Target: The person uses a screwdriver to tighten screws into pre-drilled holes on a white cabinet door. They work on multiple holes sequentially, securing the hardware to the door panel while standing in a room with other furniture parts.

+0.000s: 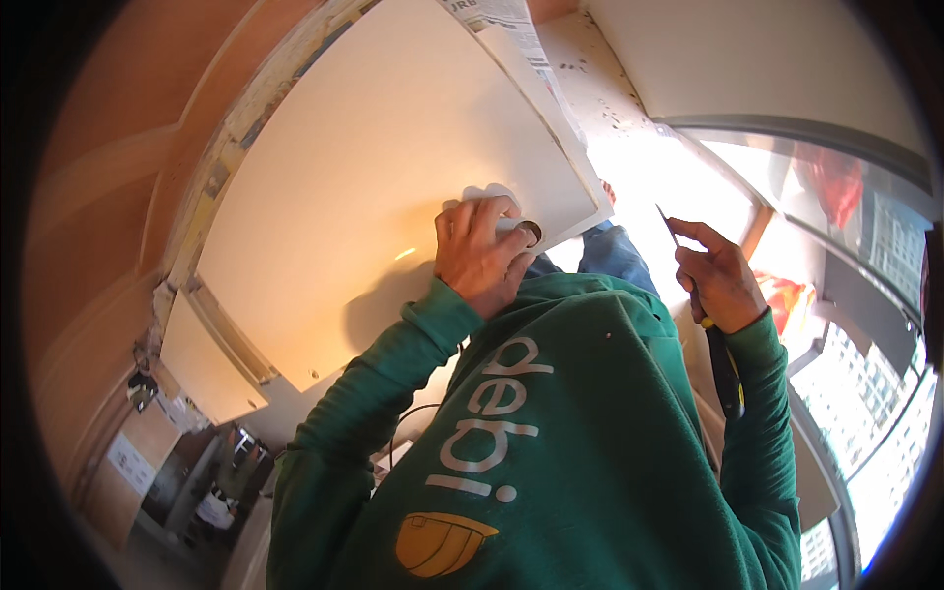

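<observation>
A large white panel lies in front of me. Near its right corner my left hand curls its fingers round a small white cylinder with a dark round opening at its end. Whether this is a tube or a roll, I cannot tell. Off to the right and apart from the panel, my right hand is closed on a knife. Its thin pointed blade sticks out past the index finger, and the black and yellow handle runs back along my wrist.
Printed paper lies beyond the panel's far edge. A brown wooden surface rises on the left, next to a smaller white panel. Windows are on the right, with an orange-red bag near my right hand.
</observation>
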### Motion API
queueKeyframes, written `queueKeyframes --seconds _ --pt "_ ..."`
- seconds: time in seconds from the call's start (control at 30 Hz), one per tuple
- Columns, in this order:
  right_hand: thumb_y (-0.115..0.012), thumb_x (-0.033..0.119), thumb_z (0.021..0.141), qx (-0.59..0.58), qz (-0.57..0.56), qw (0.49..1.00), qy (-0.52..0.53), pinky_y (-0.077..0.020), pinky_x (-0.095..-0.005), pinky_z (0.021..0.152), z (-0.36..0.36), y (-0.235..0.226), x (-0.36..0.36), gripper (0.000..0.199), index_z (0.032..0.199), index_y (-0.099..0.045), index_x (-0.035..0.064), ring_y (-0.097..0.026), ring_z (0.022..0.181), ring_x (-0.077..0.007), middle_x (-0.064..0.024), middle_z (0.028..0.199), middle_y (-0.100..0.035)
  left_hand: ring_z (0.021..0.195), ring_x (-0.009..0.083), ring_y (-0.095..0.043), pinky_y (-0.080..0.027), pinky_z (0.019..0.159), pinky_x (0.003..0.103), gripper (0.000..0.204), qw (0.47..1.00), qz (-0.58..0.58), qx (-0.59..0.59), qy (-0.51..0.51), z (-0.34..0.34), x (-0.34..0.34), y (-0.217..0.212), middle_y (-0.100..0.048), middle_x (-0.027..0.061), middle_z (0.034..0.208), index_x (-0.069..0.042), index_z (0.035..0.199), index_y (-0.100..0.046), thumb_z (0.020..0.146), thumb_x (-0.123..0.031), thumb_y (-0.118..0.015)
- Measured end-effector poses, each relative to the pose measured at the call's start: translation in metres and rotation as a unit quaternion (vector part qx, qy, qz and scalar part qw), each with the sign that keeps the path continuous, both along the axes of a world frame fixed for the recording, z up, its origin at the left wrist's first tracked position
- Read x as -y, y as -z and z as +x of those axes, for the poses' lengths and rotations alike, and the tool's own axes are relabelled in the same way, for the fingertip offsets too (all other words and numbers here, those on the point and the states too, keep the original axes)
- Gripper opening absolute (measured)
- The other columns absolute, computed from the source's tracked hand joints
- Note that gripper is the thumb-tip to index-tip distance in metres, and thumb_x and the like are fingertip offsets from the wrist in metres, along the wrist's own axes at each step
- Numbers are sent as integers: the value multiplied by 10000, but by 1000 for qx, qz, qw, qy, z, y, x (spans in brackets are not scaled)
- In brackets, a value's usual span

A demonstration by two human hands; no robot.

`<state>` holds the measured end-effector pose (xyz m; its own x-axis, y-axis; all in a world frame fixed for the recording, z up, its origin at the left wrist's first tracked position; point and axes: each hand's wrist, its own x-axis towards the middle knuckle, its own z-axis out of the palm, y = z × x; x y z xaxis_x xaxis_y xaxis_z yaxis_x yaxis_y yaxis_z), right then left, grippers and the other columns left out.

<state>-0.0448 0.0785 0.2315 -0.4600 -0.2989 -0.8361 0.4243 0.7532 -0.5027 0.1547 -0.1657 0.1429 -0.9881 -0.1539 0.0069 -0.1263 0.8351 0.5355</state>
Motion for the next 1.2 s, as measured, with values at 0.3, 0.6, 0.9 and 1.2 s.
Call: queueKeyframes --seconds 0.3,0.6,0.9,1.2 --pt "-603 188 989 -23 -75 997 -26 -394 -252 409 -96 35 -74 477 1442 -591 36 -475 427 -65 -7 709 -599 1071 300 -540 -439 926 438 101 948 -189 251 -58 -25 -34 -23 -574 64 1053 -177 963 -789 873 -138 -766" --pt "-594 197 992 -26 -75 993 -89 -431 -262 416 -134 54 -107 461 1424 -607 36 -519 431 -89 -22 719 -599 967 333 -647 -542 872 456 123 922 -28 333 -198 -36 -38 -16 -651 115 974 -135 963 -786 846 -98 -803" --pt "-560 163 1033 -8 -62 992 -108 -400 -238 416 -156 60 -118 444 1464 -592 61 -472 460 -50 -10 723 -617 897 137 -633 -552 816 323 154 862 320 143 -368 -18 -18 -23 -705 42 1080 -81 1085 -729 935 -100 -758" --pt "-543 115 1029 -141 -103 961 -215 -534 -270 492 -170 50 -100 511 1540 -549 131 -584 520 -97 -28 718 -610 967 266 -619 -581 812 383 317 962 -96 96 -236 -2 -68 -36 -614 64 1039 -161 1174 -745 873 -62 -749"
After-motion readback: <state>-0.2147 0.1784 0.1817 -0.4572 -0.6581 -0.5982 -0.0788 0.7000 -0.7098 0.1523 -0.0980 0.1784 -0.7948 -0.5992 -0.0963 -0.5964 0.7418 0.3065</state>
